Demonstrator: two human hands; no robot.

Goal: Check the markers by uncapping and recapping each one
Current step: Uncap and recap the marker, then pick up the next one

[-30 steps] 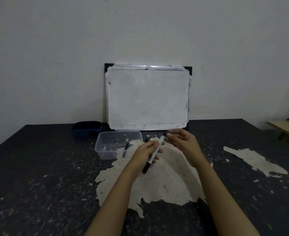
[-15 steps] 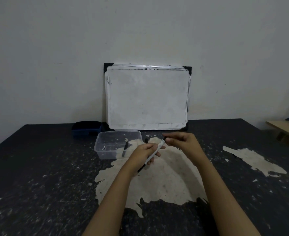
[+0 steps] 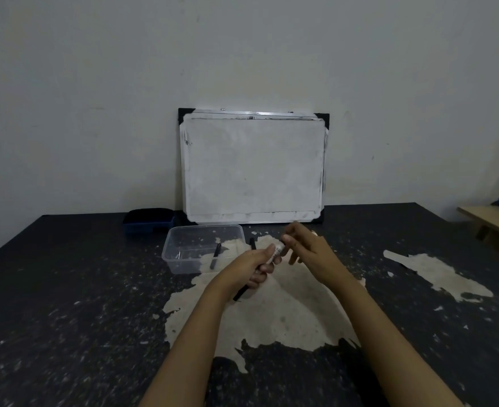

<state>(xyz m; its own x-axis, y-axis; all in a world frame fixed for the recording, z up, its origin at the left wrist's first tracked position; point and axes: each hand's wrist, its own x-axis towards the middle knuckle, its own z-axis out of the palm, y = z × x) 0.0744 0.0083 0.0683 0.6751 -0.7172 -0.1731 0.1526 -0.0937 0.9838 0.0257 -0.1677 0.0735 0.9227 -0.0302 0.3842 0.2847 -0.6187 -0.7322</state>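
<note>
My left hand (image 3: 255, 264) is closed around a marker (image 3: 276, 250) with a white barrel, held at a slant above the table. Its black lower end (image 3: 240, 293) pokes out below my fist. My right hand (image 3: 308, 251) pinches the marker's upper end with thumb and forefinger, the other fingers spread. The cap itself is hidden under those fingertips. A second black marker (image 3: 215, 255) lies inside the clear plastic container (image 3: 177, 248). A third marker (image 3: 252, 243) lies on the table just right of the container.
A whiteboard (image 3: 254, 167) leans on the wall at the back of the dark, paint-flecked table (image 3: 66, 304). A dark blue box (image 3: 150, 220) sits left of it. A wooden bench (image 3: 495, 221) juts in at the right edge.
The marker has tilted and dropped a little in my left hand. My right hand has come down onto the marker's upper end.
</note>
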